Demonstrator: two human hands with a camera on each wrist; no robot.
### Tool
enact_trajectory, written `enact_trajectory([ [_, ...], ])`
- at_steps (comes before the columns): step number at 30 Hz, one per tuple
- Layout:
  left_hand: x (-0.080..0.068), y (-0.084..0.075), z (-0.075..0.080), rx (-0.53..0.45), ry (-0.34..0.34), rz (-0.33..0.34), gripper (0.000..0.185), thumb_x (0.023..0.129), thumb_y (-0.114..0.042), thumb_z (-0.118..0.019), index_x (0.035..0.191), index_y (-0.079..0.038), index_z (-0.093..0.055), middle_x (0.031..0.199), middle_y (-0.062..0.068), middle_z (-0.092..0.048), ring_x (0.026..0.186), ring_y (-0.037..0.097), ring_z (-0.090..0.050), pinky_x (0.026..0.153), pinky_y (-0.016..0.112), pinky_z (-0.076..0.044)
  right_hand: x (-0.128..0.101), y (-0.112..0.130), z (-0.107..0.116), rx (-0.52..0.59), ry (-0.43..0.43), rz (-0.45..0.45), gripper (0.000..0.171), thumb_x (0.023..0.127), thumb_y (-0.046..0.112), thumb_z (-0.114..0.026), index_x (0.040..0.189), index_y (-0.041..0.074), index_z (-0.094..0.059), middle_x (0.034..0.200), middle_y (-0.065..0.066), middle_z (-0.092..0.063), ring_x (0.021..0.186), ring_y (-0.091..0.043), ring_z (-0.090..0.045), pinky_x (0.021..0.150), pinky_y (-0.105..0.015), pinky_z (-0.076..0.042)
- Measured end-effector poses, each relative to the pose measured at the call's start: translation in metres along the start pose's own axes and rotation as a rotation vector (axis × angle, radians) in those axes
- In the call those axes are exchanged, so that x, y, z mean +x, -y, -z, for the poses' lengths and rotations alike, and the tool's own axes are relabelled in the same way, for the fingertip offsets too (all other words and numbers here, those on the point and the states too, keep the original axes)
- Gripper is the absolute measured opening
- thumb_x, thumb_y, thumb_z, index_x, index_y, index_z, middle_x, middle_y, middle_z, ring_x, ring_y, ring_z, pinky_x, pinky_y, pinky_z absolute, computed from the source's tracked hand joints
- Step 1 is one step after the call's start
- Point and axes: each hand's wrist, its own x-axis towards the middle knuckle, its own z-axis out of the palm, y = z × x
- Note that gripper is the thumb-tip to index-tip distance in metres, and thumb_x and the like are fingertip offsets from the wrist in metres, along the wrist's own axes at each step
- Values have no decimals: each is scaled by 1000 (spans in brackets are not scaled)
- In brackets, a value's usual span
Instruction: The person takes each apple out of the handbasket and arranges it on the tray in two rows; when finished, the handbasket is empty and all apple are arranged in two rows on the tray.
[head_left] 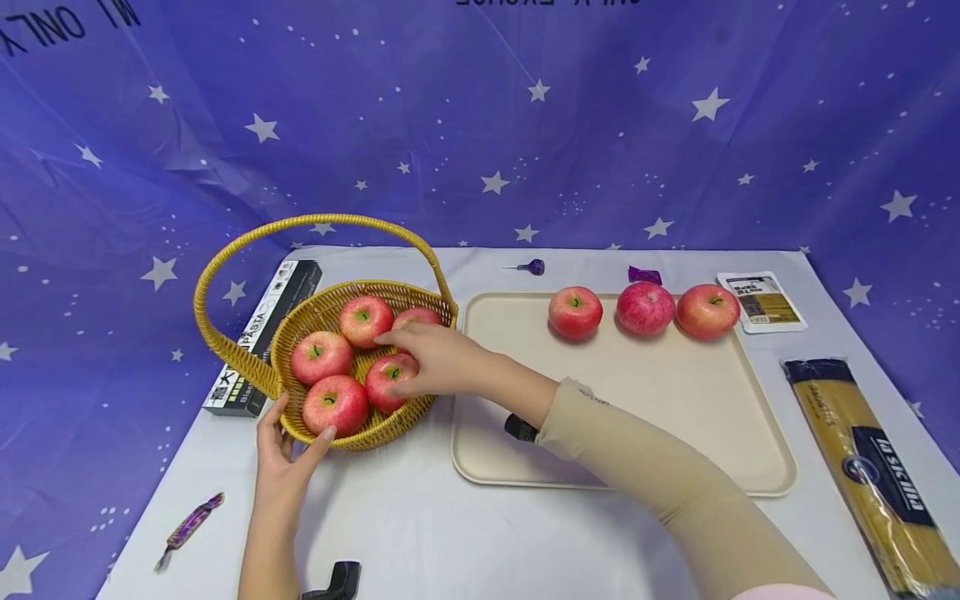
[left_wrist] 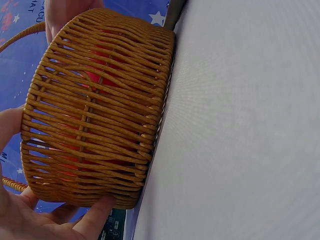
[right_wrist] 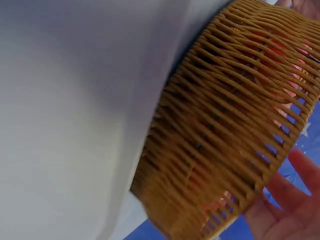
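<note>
A woven yellow basket point(head_left: 375, 288) with a tall hoop handle stands on the white table at the left and holds several red apples. My right hand point(head_left: 431, 358) reaches in over the rim and grips the nearest right apple point(head_left: 387, 377) between thumb and fingers. My left hand point(head_left: 288, 450) lies against the basket's front wall, with thumb and fingers spread and fairly straight. The left wrist view shows the basket wall point(left_wrist: 100, 110) close up, red fruit visible through the weave, and my left hand point(left_wrist: 30, 220) below it. The right wrist view shows the basket point(right_wrist: 225, 125) from outside.
A beige tray point(head_left: 622, 408) lies right of the basket with three red apples point(head_left: 643, 307) in a row along its far edge. A black pasta box point(head_left: 262, 333) sits behind the basket. A spaghetti pack point(head_left: 870, 467) lies at far right, a small packet point(head_left: 761, 302) beyond the tray, and a wrapped sweet point(head_left: 187, 527) at front left.
</note>
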Motion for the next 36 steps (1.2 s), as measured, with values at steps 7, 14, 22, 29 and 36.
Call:
enact_trajectory([
  [7,0,3,-3,-3,15,7,83,90,-3,-66,153,-22,-16,160,3,-7,146,22,-9,115,28,-22,19,9,-18,-174,149,-74,70,79,56,-70,137,23,-52,129,1,-57,111,-15,-58,91,-32,-48],
  [14,-1,4,-5,-18,15,-11,81,89,1,-65,152,-19,-17,159,4,-11,145,22,-12,115,28,-22,24,7,-24,-135,119,-100,72,75,55,-75,134,21,-53,124,1,-56,102,-13,-59,85,-30,-50],
  [22,-1,2,-2,-23,5,-17,82,89,0,-65,152,-20,-16,159,5,-10,145,22,-11,115,26,-21,1,11,4,37,-114,-52,71,74,48,-76,135,21,-52,128,1,-51,112,-13,-52,90,-29,-48],
  [29,0,3,-2,-17,18,-7,83,89,-1,-66,152,-20,-16,159,4,-10,145,22,-11,115,27,-22,-43,-15,54,135,-250,-93,71,75,44,-76,137,22,-51,128,3,-53,113,-13,-49,88,-32,-49],
  [36,1,2,2,-10,15,7,84,89,-2,-66,153,-21,-14,160,4,-7,146,21,-9,113,24,-23,-64,-79,62,191,-255,-318,76,73,44,-78,138,18,-50,131,0,-52,112,-17,-51,89,-39,-48],
])
